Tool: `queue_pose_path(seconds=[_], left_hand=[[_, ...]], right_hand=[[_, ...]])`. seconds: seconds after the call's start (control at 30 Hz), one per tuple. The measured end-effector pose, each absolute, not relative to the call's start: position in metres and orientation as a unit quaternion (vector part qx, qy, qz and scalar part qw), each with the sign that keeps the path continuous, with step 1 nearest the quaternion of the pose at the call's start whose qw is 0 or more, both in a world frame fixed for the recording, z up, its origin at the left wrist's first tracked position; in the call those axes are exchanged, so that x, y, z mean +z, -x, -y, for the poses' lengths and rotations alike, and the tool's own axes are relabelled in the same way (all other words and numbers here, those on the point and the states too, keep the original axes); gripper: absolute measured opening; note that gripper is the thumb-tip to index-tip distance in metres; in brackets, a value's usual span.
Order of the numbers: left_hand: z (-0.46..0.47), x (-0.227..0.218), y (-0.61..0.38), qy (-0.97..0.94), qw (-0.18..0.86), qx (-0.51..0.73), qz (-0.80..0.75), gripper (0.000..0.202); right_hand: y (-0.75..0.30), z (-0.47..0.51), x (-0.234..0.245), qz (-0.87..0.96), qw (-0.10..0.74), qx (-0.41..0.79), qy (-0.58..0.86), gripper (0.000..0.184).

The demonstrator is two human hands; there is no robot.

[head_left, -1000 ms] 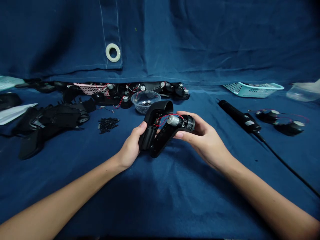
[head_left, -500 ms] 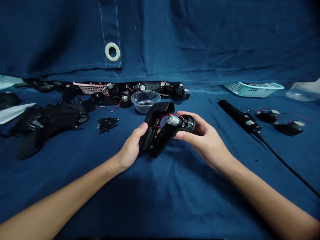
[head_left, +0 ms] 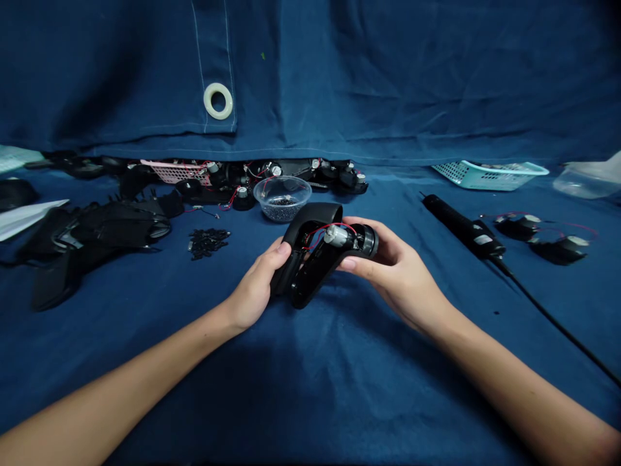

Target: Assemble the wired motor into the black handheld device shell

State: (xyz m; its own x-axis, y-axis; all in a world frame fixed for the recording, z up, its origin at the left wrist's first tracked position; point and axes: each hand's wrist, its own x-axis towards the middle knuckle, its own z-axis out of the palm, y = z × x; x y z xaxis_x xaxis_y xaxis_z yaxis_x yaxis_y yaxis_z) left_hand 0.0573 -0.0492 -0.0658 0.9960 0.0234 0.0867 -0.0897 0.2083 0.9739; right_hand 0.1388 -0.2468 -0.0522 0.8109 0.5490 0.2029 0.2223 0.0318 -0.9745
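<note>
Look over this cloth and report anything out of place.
A loose heap of small black screws lies straight on the blue cloth, outside the clear bowl holding similar bits, so it looks spilled. The black housing between the left hand and right hand is open, its motor and red wires exposed.

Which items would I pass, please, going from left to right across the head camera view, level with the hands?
White paper sheet, black plastic casing parts, pile of small black screws, black curved plastic housing with a red-wired motor, black cylindrical corded tool, black motor units with red wires.
</note>
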Motion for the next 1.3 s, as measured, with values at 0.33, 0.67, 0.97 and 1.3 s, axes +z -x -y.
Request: queue_pose_path(seconds=[0.33, 0.67, 0.97, 1.3], left_hand=[[0.0497, -0.0656, -0.0576, -0.623, 0.781, 0.03, 0.028, 0.054], [0.049, -0.0673, -0.0583, -0.602, 0.798, 0.004, 0.027, 0.058], [0.0494, -0.0684, -0.059, -0.6, 0.799, 0.013, 0.034, 0.057], [0.0492, -0.0692, -0.0603, -0.602, 0.797, 0.018, 0.045, 0.056]], right_hand=[[-0.1378, 0.2465, -0.0512, 0.273, 0.678, 0.136, 0.669, 0.057], [-0.1376, 0.2466, -0.0507, 0.265, 0.685, 0.14, 0.664, 0.057], [-0.1365, 0.246, -0.0503, 0.252, 0.699, 0.152, 0.652, 0.057], [-0.1367, 0.2464, -0.0502, 0.256, 0.698, 0.15, 0.652, 0.055]])
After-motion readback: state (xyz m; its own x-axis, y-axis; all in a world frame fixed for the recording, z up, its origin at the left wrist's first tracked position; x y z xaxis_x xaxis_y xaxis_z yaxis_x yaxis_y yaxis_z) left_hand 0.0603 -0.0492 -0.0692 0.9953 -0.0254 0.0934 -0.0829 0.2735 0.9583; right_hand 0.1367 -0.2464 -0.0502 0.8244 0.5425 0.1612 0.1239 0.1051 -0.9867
